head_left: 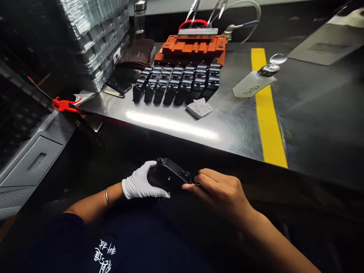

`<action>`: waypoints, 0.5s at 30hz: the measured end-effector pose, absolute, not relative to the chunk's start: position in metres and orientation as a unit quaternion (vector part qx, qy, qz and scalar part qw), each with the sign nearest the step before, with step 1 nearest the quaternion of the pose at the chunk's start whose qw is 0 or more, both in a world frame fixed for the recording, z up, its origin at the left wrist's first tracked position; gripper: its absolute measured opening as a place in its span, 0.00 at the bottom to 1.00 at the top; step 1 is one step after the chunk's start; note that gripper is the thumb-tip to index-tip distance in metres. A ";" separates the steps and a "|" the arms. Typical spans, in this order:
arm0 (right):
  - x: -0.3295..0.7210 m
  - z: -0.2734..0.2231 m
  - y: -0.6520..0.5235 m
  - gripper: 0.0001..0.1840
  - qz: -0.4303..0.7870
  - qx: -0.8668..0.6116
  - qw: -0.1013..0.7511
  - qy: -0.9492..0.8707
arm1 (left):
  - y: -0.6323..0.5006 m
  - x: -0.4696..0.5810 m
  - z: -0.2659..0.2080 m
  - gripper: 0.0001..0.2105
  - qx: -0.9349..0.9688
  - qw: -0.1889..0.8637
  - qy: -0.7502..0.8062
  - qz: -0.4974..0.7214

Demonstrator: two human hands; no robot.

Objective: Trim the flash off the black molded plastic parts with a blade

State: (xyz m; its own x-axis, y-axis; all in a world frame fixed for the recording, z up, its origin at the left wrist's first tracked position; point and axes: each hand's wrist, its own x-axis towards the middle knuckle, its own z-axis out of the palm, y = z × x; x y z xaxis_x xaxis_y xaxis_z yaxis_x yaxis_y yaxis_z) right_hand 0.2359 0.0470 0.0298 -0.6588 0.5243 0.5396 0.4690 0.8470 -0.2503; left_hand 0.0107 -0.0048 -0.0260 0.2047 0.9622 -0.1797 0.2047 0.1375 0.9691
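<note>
My left hand [139, 182], in a white glove, is wrapped round a black plastic part [167, 175] and holds it tilted in front of my body, below the table's front edge. Bare and pinched closed, my right hand [223, 191] is at the part's right end. A thin sliver shows at its fingertips, too small to name. On the table, several similar black parts [176, 85] stand in close rows.
Behind the rows sits an orange fixture [196, 47]. A folded white tissue [199, 109], a white bottle [254, 84] and yellow tape [270, 117] are on the metal table [233, 132]. Stacked clear trays [93, 41] rise at left, near a grey crate [36, 159].
</note>
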 end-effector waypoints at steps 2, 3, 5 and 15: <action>0.235 0.030 0.050 0.23 0.042 -0.278 0.311 -0.908 | -0.003 0.012 -0.026 0.40 0.557 0.523 0.535 0.360; 0.235 0.030 0.051 0.23 0.037 -0.281 0.308 -0.908 | -0.003 0.013 -0.025 0.41 0.558 0.510 0.547 0.359; 0.234 0.031 0.051 0.23 0.038 -0.283 0.310 -0.907 | -0.004 0.013 -0.023 0.42 0.553 0.485 0.582 0.347; 0.218 0.023 0.036 0.06 0.234 -0.337 0.379 -0.829 | 0.011 0.019 -0.022 0.33 0.470 0.565 0.548 0.399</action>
State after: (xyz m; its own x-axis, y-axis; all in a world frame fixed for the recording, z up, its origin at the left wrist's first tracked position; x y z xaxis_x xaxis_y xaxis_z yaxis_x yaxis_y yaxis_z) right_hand 0.2183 0.0358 0.0225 -0.4848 0.7363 0.4719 0.3818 0.6637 -0.6433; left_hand 0.0189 0.0114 -0.0218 0.0806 0.9665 -0.2436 0.0648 0.2388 0.9689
